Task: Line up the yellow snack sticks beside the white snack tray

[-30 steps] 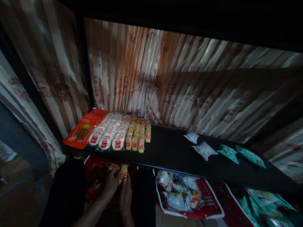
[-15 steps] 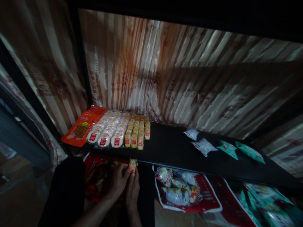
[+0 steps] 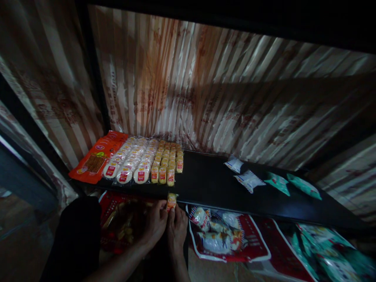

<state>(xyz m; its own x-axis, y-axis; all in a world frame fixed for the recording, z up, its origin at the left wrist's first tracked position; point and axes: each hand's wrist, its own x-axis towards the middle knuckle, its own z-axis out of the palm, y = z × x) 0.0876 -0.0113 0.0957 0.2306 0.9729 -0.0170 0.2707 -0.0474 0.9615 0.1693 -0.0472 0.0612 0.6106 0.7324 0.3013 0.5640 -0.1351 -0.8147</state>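
Note:
In front of the shelf's edge, a small yellow wrapped snack (image 3: 171, 200) with an orange-red label is held upright between my two hands. My left hand (image 3: 157, 221) pinches it from the left. My right hand (image 3: 177, 227) has its fingertips closed against its lower right side. Just beyond, similar yellow wrapped snacks (image 3: 162, 175) stand in rows on the black shelf (image 3: 202, 184). Left of those are rows of round white crackers in clear wrappers (image 3: 141, 175), then a flat orange bag (image 3: 94, 160).
Two white packets (image 3: 249, 180) and two green packets (image 3: 277, 183) lie on the shelf's right part. Below the shelf, a red bag (image 3: 258, 244) holds white packets. Green packages (image 3: 326, 243) are further right. Another red bag (image 3: 107, 199) with yellow items sits lower left. Striped sheeting (image 3: 188, 78) covers the back.
Both hands have moved slightly to the right with the yellow snack, and my right hand's fingers have shifted around it. The view has shifted a little; the shelf items look unchanged.

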